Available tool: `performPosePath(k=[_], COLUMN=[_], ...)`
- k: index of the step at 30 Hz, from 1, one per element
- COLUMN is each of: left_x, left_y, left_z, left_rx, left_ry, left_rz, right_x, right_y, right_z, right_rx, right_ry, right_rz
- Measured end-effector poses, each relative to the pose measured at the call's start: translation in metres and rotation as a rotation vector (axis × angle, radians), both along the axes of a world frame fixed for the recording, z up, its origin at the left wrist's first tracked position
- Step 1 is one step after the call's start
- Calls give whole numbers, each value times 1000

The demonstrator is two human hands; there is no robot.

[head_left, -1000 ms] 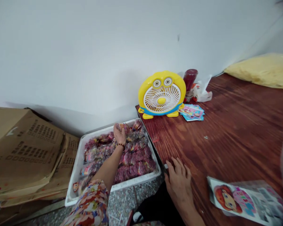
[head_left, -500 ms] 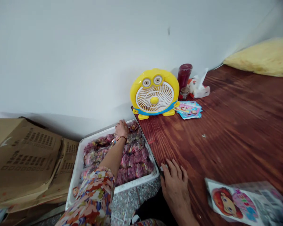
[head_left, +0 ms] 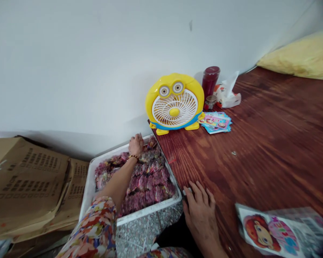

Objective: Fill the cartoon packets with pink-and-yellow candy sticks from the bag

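My left hand (head_left: 136, 144) reaches down to the back of a white tray (head_left: 161, 207), beside the wall. Its fingers are curled at the end of the rows, and whatever they grip is hidden. Small pink-and-purple plastic packets (head_left: 150, 180) fill the tray in tight rows. On the left edge of the brown wooden table (head_left: 258, 168) rests my right hand (head_left: 201, 211), palm down with fingers stretched out. A small white patch shows at its index finger. To its right lies a clear bag (head_left: 280, 229) with a printed red-haired cartoon figure.
A yellow fan (head_left: 174, 104) stands at the table's back left corner. Beside it are printed cards (head_left: 216, 122), a dark red bottle (head_left: 210, 80), a small jar (head_left: 210, 101) and a tissue pack (head_left: 228, 96). Cardboard boxes (head_left: 27, 186) flank the tray. A yellow bag (head_left: 298, 57) lies far right.
My left hand has shifted slightly left and back along the tray's far edge, and its forearm has swung left. My right hand stays on the table edge. The view has tilted slightly.
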State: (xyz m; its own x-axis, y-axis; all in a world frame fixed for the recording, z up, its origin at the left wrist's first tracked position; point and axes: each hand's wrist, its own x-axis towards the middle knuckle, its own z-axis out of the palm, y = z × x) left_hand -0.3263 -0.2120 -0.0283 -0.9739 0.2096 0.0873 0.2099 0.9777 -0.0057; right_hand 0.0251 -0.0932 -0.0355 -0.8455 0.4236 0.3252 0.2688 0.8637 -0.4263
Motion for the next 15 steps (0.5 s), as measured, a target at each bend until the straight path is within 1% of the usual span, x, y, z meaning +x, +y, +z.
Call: performPosePath(k=[3, 5, 7, 11, 15], left_x=[0, 2, 3, 5, 10], left_y=[-14, -13, -7, 16, 38], left_z=[2, -3, -9, -22, -38], left_rx=[-6, 1, 19, 87, 196], left_ry=[11, 0, -19, -77, -151], left_rz=[-11, -19, -25, -25, 36], right_x=[0, -1, -1, -1, 0], right_y=[0, 0, 0, 1, 2], right_z=[1, 1, 1, -1, -2], right_rx=[-5, -5, 2, 16, 32], right_ry=[5, 3, 3, 12, 6], right_rz=[-2, -2, -3, 0, 14])
